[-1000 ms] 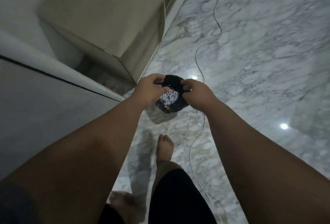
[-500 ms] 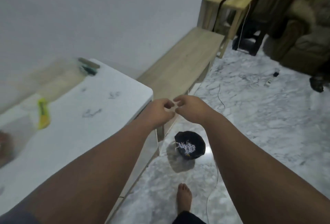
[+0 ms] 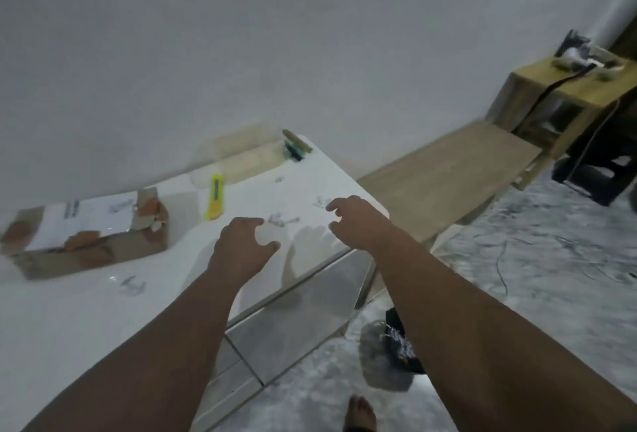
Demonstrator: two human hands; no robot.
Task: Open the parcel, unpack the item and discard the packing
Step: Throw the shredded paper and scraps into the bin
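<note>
The parcel (image 3: 86, 235) sits at the table's (image 3: 86, 321) far left, well apart from my 2 hands, its top torn open, label up. My left hand (image 3: 241, 249) and right hand (image 3: 358, 221) hover over the near corner, fingers spread and curled, holding nothing, aimed, I judge, at the shredded scraps (image 3: 284, 219) between them. The yellow cutter (image 3: 215, 197) lies beside the parcel. The black bin (image 3: 401, 345) waits on the floor below for packing.
</note>
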